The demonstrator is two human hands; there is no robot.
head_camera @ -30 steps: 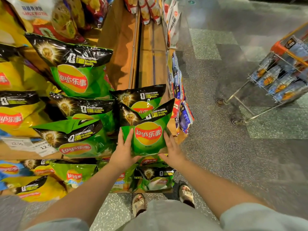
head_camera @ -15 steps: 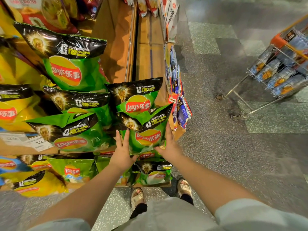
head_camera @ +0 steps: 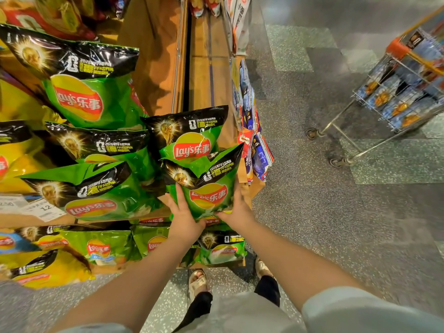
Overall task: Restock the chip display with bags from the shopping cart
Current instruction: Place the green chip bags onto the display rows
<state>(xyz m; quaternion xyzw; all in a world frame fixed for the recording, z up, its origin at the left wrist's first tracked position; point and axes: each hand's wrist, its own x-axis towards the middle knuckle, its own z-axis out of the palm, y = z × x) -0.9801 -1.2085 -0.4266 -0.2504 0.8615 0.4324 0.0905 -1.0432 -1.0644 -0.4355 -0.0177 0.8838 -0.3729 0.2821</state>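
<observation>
Hands: left hand [head_camera: 183,218] and right hand [head_camera: 236,212] clamp the green chip bag [head_camera: 206,186] from both sides, likely to seat it upright.
Bag location: display shelf [head_camera: 249,188] right end, before another green bag [head_camera: 189,138].
Writing: "Lay's乐事", "2026 FIFA".
Cart: shopping cart [head_camera: 394,92], well apart, holds blue bags.

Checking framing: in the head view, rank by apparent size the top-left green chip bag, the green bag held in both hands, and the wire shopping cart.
1. Top-left green chip bag.
2. Wire shopping cart, partly cropped, so unsure.
3. Held green bag.
</observation>
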